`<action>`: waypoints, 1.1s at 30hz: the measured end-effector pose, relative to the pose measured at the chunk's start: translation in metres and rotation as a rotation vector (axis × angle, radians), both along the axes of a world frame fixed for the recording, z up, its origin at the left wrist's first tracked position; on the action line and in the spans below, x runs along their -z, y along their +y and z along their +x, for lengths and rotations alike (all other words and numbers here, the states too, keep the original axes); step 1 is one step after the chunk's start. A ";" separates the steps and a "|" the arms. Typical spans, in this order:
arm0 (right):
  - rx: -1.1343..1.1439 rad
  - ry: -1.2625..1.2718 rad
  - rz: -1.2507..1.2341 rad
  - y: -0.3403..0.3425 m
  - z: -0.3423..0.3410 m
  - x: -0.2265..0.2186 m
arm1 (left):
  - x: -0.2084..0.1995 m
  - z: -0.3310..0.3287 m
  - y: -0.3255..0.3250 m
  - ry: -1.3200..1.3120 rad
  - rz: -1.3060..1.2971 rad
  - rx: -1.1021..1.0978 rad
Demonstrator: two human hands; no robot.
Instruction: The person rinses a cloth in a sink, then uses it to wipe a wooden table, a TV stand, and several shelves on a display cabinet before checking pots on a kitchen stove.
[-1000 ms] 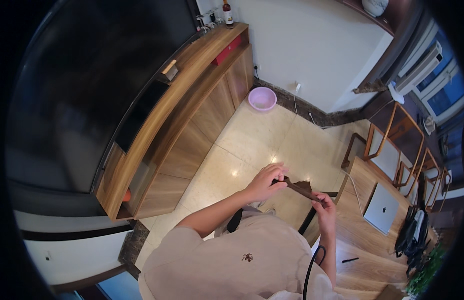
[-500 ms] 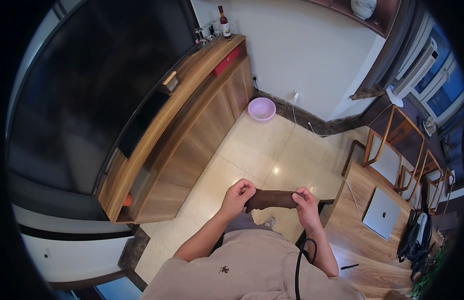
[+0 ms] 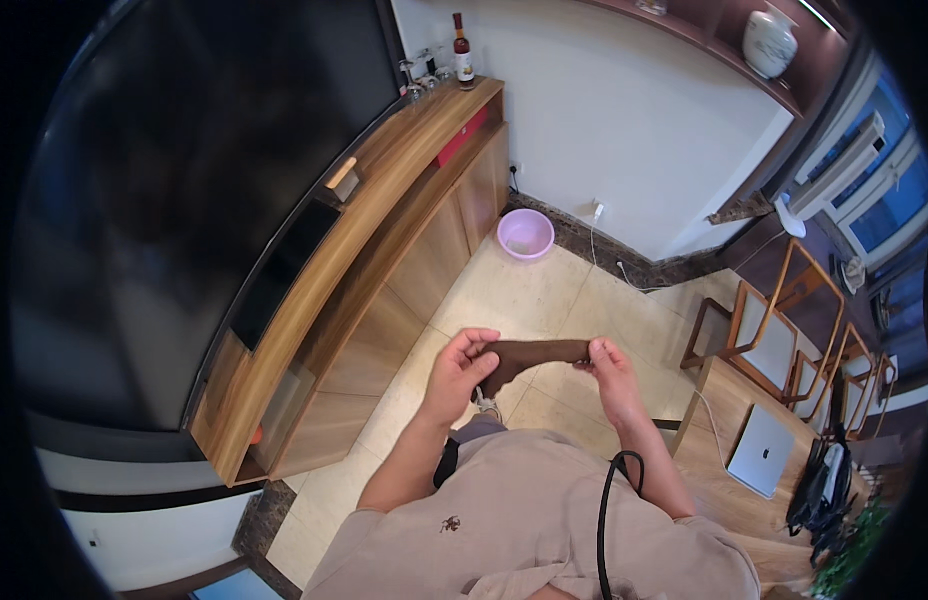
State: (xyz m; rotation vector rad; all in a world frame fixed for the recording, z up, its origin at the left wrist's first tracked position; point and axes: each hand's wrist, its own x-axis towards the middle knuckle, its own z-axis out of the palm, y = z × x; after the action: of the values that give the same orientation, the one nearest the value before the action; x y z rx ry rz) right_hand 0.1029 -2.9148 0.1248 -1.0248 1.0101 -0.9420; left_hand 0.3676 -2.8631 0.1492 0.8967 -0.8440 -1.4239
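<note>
Brown cloth (image 3: 532,355) stretched between both hands, lilac basin (image 3: 525,234) beyond

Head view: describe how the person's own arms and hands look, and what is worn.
Both forearms are bare, with no gloves, watch or rings visible on the left hand or right hand. A beige short-sleeved shirt with a small dark emblem covers the shoulders; a black cable loops over it.

A cabinet (image 3: 384,240) stands left, a basin (image 3: 525,234) (floor-level) beside it, laptop (image 3: 761,450) right.
</note>
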 end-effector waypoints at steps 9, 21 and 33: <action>0.023 0.112 -0.194 -0.110 0.110 -0.043 | -0.007 0.102 -0.089 -0.142 -0.051 -0.197; -0.231 0.232 -0.147 -0.269 0.221 0.048 | 0.066 0.180 -0.183 -0.882 0.295 -0.442; -0.236 0.675 -0.880 -0.526 0.435 0.136 | 0.139 0.311 -0.345 -1.380 0.584 -0.972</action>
State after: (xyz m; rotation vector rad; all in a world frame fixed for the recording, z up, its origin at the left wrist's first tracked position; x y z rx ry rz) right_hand 0.5382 -3.4408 -0.0111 -2.2556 0.9737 -0.8599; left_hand 0.6787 -3.2083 0.0098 2.4090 -0.6925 0.0151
